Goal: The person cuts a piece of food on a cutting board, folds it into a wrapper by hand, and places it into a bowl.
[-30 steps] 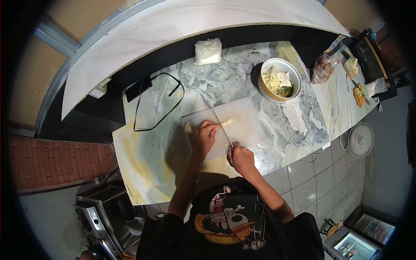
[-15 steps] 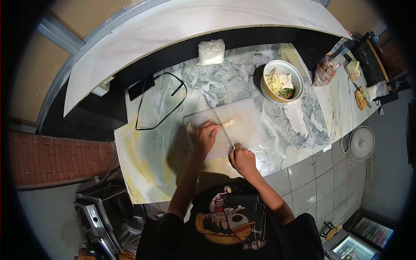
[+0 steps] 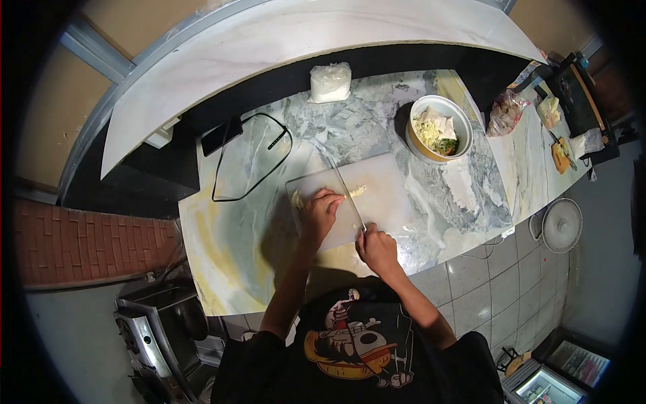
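Note:
A white cutting board (image 3: pixel 387 176) lies on the marble table. My right hand (image 3: pixel 377 250) is wrapped round the handle of a long knife (image 3: pixel 343 180), whose blade points away across the board. Left of the blade, my left hand (image 3: pixel 321 213) rests on the board with its fingers bent together; what they press on is too small to make out. Small pale yellow chopped pieces (image 3: pixel 357 191) lie just right of the blade. A few more pale pieces (image 3: pixel 297 198) sit at the board's left edge.
A round bowl (image 3: pixel 416 149) holding shredded and green food stands right of the board. Behind are a white bag (image 3: pixel 330 83), a black strap (image 3: pixel 217 176) and a dark phone-like object (image 3: pixel 221 137). Further right lie a plastic bag (image 3: pixel 506 113) and an orange board (image 3: pixel 560 156).
The view has shifted very slightly. The knife tip sits a little further right, and both hands stay in nearly the same place.

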The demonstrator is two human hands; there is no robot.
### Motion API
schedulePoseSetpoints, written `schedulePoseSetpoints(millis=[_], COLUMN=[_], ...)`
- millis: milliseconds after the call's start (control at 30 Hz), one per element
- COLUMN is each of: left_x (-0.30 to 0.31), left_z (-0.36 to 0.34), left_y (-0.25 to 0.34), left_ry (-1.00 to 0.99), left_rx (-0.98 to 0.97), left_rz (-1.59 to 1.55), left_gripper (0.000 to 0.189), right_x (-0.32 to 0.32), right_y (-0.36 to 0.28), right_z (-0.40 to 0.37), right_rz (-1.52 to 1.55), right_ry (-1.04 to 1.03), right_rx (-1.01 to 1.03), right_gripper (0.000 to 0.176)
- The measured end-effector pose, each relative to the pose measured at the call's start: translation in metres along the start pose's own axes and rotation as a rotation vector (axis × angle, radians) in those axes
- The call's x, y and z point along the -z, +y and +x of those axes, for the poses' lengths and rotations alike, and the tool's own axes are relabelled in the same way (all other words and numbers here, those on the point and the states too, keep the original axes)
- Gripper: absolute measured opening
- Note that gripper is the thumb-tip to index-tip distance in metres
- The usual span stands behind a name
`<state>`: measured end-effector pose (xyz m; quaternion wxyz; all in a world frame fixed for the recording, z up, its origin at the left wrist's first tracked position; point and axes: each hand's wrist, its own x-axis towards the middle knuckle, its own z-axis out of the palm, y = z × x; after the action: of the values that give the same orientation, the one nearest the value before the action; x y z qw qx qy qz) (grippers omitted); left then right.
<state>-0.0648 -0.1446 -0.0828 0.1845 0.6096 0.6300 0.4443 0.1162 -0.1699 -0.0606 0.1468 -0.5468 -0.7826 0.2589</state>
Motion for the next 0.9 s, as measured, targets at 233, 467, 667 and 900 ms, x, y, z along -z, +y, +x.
schedulePoseSetpoints(millis=[233, 467, 667, 900], left_x=[0.0011, -0.0009, 0.0012, 0.0008], left_z=[-0.0005, -0.0008, 0.0008, 0.0014], left_y=[0.0020, -0.0034, 0.0050, 0.0005], left_ry=[-0.016, 0.002, -0.026, -0.031], left_rx=[0.039, -0.022, 0.069, 0.012], left_rz=[-0.012, -0.025, -0.007, -0.006], left_gripper=[0.010, 0.010, 0.010, 0.010], right_x=[-0.0032, -0.0007, -0.0025, -0.0054], right_y=[0.0055, 0.0008, 0.0020, 0.0074], right_z=[-0.0003, 0.0026, 0.0007, -0.0014], right_rz=[-0.030, -0.026, -0.012, -0.031], right_ry=[-0.008, -0.047, -0.018, -0.012], right_rx=[0.043, 0.020, 0.012, 0.052], right_gripper=[0.024, 0.025, 0.026, 0.026])
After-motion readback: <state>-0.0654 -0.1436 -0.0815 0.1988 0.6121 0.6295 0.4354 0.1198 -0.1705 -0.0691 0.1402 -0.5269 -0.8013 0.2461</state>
